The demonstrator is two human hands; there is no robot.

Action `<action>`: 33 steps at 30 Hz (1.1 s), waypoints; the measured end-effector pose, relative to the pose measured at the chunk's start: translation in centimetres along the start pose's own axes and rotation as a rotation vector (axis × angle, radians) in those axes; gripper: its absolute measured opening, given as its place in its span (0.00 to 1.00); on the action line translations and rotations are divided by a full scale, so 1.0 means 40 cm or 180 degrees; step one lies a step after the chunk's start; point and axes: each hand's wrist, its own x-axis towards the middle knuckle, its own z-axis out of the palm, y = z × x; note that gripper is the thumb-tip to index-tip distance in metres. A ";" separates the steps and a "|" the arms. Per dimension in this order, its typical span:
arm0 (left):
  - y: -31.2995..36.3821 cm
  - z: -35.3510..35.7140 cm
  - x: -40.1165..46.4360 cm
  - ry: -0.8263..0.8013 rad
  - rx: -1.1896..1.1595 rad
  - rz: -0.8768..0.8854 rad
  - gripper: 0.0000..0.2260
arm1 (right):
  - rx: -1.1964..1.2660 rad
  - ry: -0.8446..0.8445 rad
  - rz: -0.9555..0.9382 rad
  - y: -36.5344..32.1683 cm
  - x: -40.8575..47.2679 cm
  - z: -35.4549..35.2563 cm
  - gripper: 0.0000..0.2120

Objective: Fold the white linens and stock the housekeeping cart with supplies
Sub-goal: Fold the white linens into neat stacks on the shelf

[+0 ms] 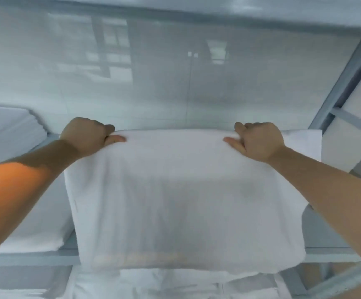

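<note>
Up on a grey metal shelf (pixel 326 252), a folded white towel (pixel 181 201) lies flat, its near edge overhanging the shelf front. Both hands grip its far edge: the left hand (pixel 89 134) at the left corner, the right hand (pixel 259 141) at the right. More folded white linens (pixel 13 134) are stacked just left.

**One head-worn camera, close over a shelf**

A single wide-angle view looks forward and down from the person's head, along both bare forearms, close to a white folded towel (pixel 181 197) on a grey metal shelf rack (pixel 345 76). A glossy pale wall (pixel 153 72) fills the background.
</note>
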 end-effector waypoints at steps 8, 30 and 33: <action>0.009 0.257 0.128 -0.0015 0.0146 -0.0197 0.27 | -0.0030 -0.0166 0.0095 0.012 0.107 0.312 0.37; 0.653 0.626 0.002 -0.1498 -0.1268 -0.1087 0.37 | 0.0273 -0.1297 0.0406 -0.197 0.033 0.797 0.22; 0.649 0.628 0.006 -0.1460 -0.1202 -0.1103 0.36 | 0.0778 -0.1386 0.0941 -0.295 -0.033 0.713 0.25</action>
